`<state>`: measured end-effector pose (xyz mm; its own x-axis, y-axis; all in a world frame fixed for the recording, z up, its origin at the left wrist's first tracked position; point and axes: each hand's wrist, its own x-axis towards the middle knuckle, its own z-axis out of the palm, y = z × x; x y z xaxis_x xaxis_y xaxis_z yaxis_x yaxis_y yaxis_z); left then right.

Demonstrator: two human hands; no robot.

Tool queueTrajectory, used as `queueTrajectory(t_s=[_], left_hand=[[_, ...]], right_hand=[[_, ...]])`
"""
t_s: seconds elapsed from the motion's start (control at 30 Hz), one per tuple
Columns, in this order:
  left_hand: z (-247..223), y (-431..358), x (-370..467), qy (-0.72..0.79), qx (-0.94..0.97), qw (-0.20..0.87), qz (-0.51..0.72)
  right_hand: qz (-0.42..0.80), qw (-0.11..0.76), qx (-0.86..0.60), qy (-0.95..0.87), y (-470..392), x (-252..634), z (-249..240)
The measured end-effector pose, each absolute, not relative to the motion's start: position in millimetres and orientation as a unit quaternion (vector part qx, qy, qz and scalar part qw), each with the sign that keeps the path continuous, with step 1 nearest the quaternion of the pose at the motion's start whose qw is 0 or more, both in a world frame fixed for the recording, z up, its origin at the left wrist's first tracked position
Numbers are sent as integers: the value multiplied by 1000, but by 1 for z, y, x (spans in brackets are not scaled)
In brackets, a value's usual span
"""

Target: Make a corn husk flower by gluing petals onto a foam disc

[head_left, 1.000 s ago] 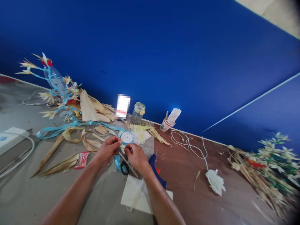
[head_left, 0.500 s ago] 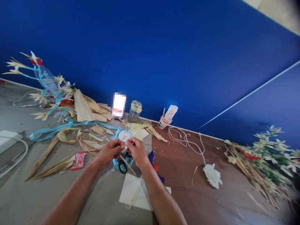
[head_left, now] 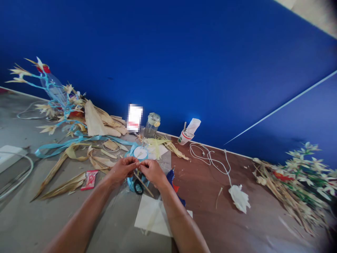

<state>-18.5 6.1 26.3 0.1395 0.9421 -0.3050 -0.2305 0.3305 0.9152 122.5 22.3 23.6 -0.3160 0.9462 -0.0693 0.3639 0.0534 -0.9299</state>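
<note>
My left hand (head_left: 123, 169) and my right hand (head_left: 152, 171) meet over the table's middle, thumbs and fingers pinched together fingertip to fingertip. Whatever lies between them is too small to make out. Just beyond the fingers is a roll of light blue ribbon (head_left: 140, 152) with a white centre. Below the hands, a thin stick (head_left: 144, 185) slants past the black handle of a pair of scissors (head_left: 138, 187). A blue glue gun (head_left: 170, 177) lies beside my right wrist, partly hidden by it. White paper (head_left: 151, 215) rests under my right forearm.
Dried corn husks (head_left: 59, 186) and a red packet (head_left: 90, 180) lie to the left. Along the blue wall stand a clear jar (head_left: 152, 125) and a paper cup (head_left: 185, 137). A white cable (head_left: 207, 156) crosses the brown side. Husk flowers (head_left: 305, 168) are at far right.
The right hand's fingers have dipped slightly and turned flatter toward the left fingertips. More of the ribbon roll shows above them. The view has shifted a little.
</note>
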Motion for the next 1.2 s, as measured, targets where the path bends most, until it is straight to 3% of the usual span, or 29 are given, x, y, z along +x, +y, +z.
queueTrajectory(t_s=[0.87,0.97,1.2], left_hand=[[21,11,-27,449,284,646,548],[22,14,-34,443,260,624,589],[21,17,-40,437,230,605,624]], right_hand=[[418,331,-530,-660,30,132,23],[367,283,-546,-698,30,136,29],[242,75,-510,-822,10,131,28]])
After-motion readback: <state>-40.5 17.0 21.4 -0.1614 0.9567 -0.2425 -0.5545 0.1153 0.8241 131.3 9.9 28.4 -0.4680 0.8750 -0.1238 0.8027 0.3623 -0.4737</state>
